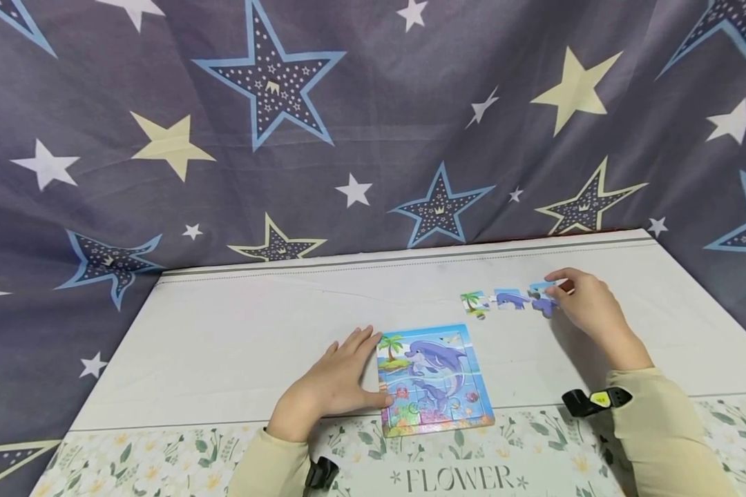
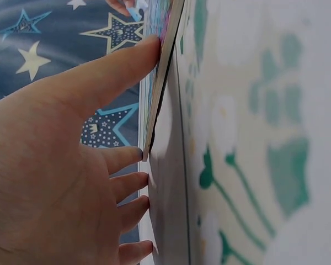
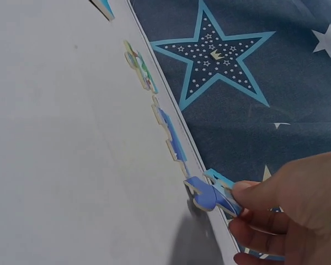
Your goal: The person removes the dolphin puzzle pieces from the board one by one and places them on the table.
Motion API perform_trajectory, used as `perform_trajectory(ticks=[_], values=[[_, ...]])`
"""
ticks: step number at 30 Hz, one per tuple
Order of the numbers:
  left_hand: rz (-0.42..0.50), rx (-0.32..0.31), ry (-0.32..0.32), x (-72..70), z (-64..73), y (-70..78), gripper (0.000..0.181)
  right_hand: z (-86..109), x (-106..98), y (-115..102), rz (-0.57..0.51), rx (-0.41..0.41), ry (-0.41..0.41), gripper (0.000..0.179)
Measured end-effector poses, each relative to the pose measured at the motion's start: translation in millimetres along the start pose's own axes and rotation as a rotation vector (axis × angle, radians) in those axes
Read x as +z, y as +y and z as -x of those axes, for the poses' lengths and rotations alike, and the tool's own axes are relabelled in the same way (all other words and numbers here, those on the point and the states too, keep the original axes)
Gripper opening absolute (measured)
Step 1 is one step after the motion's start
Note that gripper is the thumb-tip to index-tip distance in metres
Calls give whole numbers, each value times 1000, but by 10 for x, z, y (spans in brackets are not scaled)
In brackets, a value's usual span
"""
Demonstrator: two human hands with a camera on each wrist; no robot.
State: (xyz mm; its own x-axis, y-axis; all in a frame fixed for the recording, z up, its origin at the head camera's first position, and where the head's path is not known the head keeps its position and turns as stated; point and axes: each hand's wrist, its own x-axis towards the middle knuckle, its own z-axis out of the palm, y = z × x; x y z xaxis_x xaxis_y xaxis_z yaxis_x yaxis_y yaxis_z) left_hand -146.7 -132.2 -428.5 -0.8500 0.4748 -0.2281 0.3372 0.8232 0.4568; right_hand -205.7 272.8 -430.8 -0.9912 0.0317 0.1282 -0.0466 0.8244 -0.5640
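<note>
A square dolphin jigsaw puzzle [image 1: 435,379] lies in its tray near the front of the table. My left hand [image 1: 338,379] rests at its left side, thumb on the left edge and the other fingers spread straight; in the left wrist view the thumb [image 2: 110,72] touches the board. Further back, my right hand [image 1: 590,310] pinches a puzzle piece [image 3: 209,196] with purple dolphin and blue sky between thumb and fingers. To its left lie a dolphin-head piece [image 1: 510,299] and a palm-tree piece [image 1: 474,302], in a row with small gaps.
The white table [image 1: 224,345] has a floral cloth [image 1: 193,459] marked "FLOWER" along the front. A dark curtain [image 1: 373,124] with stars hangs behind the table's back edge. Each sleeve carries a black wrist strap [image 1: 597,400].
</note>
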Motion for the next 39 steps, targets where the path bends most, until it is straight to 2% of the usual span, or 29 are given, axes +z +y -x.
perform_trajectory(ticks=[8, 13, 20, 32, 39], values=[[15, 8, -12, 0, 2, -15, 118, -3, 50, 34, 0, 18, -10, 30], [31, 6, -11, -3, 5, -9, 118, 1, 90, 55, -18, 10, 19, 28], [6, 10, -1, -2, 6, -7, 115, -25, 121, 72, -60, 64, 42, 25], [-5, 14, 2, 10, -1, -29, 115, -18, 159, 80, -20, 117, 52, 29], [1, 18, 2, -5, 18, -12, 115, 1, 144, 34, -29, 76, 69, 30]])
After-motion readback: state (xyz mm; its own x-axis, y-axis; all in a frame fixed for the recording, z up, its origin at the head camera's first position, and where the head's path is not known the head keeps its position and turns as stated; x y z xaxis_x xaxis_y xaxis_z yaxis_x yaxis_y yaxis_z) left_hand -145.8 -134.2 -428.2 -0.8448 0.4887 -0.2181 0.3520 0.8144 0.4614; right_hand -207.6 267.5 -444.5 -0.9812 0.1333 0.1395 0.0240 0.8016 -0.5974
